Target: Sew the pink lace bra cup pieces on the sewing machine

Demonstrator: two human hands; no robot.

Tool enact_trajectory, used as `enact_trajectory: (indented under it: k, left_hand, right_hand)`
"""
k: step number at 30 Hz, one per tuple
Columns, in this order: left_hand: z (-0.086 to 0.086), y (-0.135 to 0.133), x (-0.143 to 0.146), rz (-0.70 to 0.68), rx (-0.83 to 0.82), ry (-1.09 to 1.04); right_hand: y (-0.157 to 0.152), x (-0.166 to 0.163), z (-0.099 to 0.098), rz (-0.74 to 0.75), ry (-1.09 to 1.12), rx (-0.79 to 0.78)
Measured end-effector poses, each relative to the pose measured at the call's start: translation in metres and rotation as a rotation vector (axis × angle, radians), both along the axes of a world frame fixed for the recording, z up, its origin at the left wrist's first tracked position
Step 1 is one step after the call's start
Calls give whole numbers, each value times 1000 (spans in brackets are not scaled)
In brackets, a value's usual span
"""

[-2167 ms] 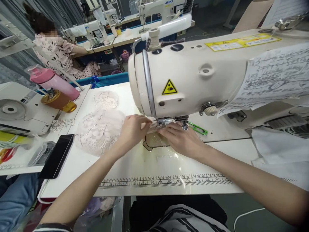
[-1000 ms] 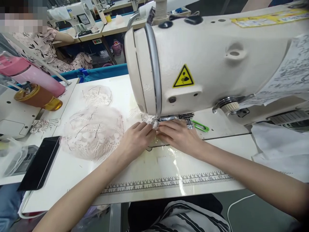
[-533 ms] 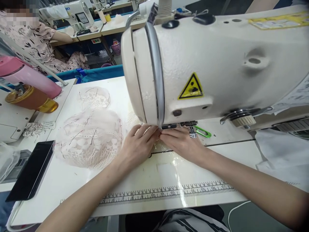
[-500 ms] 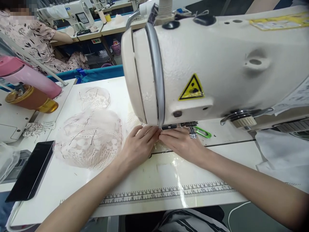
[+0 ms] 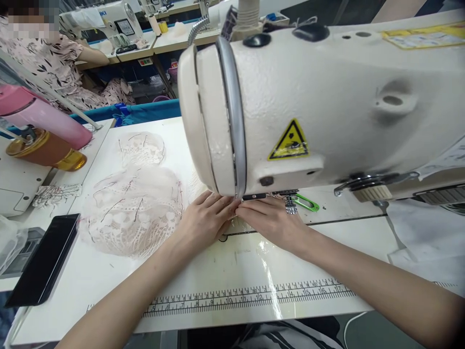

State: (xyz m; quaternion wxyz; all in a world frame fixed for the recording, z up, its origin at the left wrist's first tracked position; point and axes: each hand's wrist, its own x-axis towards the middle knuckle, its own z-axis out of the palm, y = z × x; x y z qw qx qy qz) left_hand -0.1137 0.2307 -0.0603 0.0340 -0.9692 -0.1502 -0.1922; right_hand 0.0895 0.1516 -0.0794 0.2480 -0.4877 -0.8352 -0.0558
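Observation:
Under the head of the white sewing machine (image 5: 276,106), my left hand (image 5: 205,218) and my right hand (image 5: 274,223) meet with fingertips almost touching. Both are closed, fingers pressed together at a pale lace piece (image 5: 196,182) that shows beyond my left hand. The machine head and my fingers hide most of that piece and the needle. Just right of my right hand lies a bright green clip-shaped tool (image 5: 307,202). Left of my left hand, lace cups (image 5: 134,213) with dark and red thread ends rest on the white table (image 5: 203,276).
A black phone (image 5: 45,259) lies at the left edge, below an amber cup (image 5: 47,150) and a pink bottle (image 5: 47,116). A printed ruler (image 5: 247,295) runs along the front edge. White cloth (image 5: 428,237) is at right. Another person (image 5: 47,63) sits at a machine behind.
My hands stay together under the machine head, shifted very slightly left and down in the picture. The view has tilted a little; the lace cups lie as before.

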Motion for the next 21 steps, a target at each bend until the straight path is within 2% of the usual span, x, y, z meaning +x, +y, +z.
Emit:
enact_trajectory:
  k: [10, 21]
  left_hand:
    - [3, 0, -3, 0, -93, 24]
    - [5, 0, -1, 38, -48, 30]
  right_hand:
    - [0, -5, -1, -29, -43, 53]
    - [2, -3, -5, -4, -11, 26]
